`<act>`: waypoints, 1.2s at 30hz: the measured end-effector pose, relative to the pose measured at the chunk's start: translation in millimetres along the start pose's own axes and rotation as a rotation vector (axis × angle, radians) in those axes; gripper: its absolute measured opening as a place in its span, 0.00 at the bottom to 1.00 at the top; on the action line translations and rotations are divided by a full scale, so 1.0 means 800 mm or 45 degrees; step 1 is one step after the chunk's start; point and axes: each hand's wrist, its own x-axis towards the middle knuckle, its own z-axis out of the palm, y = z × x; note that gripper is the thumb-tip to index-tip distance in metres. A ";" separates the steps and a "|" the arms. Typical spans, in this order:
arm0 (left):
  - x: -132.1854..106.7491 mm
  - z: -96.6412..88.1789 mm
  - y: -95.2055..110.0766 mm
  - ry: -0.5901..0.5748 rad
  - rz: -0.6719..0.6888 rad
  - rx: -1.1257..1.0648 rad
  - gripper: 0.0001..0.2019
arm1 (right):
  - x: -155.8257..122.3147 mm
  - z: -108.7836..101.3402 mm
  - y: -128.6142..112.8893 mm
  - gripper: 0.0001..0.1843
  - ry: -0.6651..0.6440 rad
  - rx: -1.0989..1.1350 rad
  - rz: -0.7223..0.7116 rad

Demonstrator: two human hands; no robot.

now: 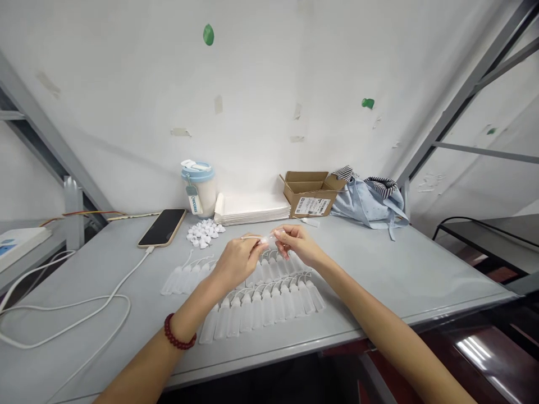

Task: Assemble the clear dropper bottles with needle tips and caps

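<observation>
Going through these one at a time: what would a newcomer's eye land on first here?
Probably the rows of translucent bottles with pale cords, laid out on the grey table beneath the hands. Just above them, the left hand pinches something small and pale, with the right hand close beside it. The dark red bead bracelet on the left wrist stands out too.

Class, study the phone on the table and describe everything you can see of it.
The phone lies flat, screen up, on the left part of the grey table, slanted with its near end toward the left. It is a slim, rounded rectangle with a glossy, glass-like dark screen and a pale tan rim. A white cable is plugged into its near end. The left hand and right hand are clear of it.
</observation>
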 end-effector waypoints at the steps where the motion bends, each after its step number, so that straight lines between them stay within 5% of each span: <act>1: 0.000 0.002 0.000 0.029 0.006 0.015 0.14 | 0.000 0.000 0.000 0.17 0.011 0.010 -0.001; 10: 0.002 -0.006 0.007 -0.130 -0.055 -0.075 0.19 | -0.001 0.001 -0.002 0.18 -0.036 0.021 -0.018; 16: -0.004 0.002 -0.005 0.089 0.239 0.403 0.14 | -0.002 -0.002 -0.002 0.19 -0.053 -0.017 -0.036; 22: -0.006 0.005 -0.013 0.126 0.250 0.464 0.13 | 0.000 -0.003 0.001 0.20 -0.033 0.005 -0.023; 30: -0.001 -0.004 0.009 -0.119 -0.115 -0.125 0.21 | 0.000 0.001 0.002 0.21 -0.026 -0.030 -0.031; 36: 0.000 -0.010 0.009 -0.212 -0.557 -0.753 0.22 | -0.006 0.006 -0.007 0.20 0.022 -0.423 -0.146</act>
